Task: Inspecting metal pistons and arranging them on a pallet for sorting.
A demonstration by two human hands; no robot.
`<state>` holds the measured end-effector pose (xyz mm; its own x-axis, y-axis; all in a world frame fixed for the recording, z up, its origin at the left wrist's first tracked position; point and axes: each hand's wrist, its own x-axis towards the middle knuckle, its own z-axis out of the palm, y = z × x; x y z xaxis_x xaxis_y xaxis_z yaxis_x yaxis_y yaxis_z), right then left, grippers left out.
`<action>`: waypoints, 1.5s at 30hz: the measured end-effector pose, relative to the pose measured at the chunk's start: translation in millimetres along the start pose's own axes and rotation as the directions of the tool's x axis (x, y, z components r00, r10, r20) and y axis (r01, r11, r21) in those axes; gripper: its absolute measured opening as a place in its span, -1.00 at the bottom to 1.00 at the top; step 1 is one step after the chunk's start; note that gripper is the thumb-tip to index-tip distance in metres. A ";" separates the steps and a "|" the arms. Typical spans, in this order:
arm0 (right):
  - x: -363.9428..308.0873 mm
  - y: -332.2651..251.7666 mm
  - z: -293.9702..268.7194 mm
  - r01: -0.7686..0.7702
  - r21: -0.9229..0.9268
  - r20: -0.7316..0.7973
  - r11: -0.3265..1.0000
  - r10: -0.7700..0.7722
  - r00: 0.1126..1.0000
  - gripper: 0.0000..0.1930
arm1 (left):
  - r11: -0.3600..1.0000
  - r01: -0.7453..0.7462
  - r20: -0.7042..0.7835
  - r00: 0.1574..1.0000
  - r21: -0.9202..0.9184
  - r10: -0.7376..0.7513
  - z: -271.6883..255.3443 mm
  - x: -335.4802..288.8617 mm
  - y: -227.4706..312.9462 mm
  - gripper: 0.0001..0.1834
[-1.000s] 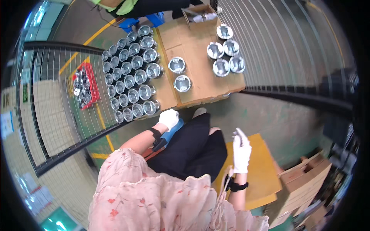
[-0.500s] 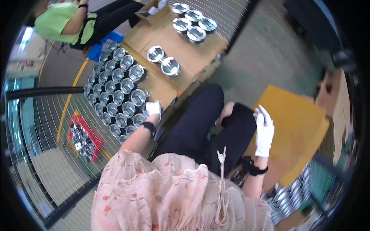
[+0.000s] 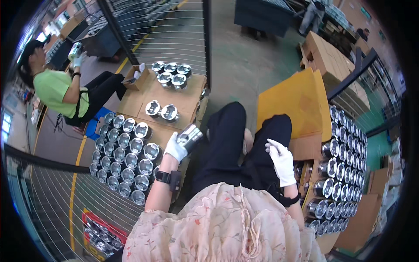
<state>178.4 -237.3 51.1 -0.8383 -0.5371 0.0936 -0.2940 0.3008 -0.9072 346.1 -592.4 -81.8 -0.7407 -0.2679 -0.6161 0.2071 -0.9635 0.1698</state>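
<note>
A silver piston (image 3: 190,137) with a dark band lies tilted in my left hand (image 3: 175,149), whose white-gloved fingers are closed around its side. Just left of that hand stand packed rows of pistons (image 3: 131,160), their shiny crowns upward. My right hand (image 3: 281,163), gloved in white too, hovers over my right thigh with loosely bent fingers apart and nothing in it. A pair of pistons (image 3: 169,112) stands on the cardboard sheet (image 3: 139,105) beyond my left hand, and a further group of pistons (image 3: 179,81) is at its far end.
A yellow board (image 3: 290,105) leans beyond my right hand. More rows of pistons (image 3: 345,174) fill the right side. A co-worker in a green shirt (image 3: 56,94) sits at the far left, holding a metal part. A small open box (image 3: 136,77) is on the cardboard; a red crate (image 3: 102,231) stands lower left.
My left hand has lifted a piston from the near edge of the left rows and brought it toward my lap. My right hand's fingers have bent more. The view has shifted.
</note>
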 end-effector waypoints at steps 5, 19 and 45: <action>-4.2 -8.5 1.2 -0.082 0.221 0.077 0.972 0.067 0.995 -0.72 | 0.986 -0.089 0.136 0.988 0.144 0.070 123.6 -53.4 -29.2 -0.50; 145.1 -5.4 -15.6 -0.546 0.608 0.477 0.576 0.285 0.832 -0.54 | 0.954 0.248 0.634 0.714 0.166 -0.296 239.1 94.3 -74.5 -0.71; 181.6 -20.5 5.7 -0.664 0.669 0.677 -0.334 -0.095 0.730 -0.24 | -0.689 -0.724 0.987 0.092 -0.026 -0.134 318.8 52.8 -68.7 -0.91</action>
<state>34.8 -345.5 84.4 -0.2728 -0.9541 -0.1233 0.9621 -0.2707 -0.0336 89.0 -540.9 119.1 -0.7265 0.1022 0.6795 0.4102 0.8578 0.3096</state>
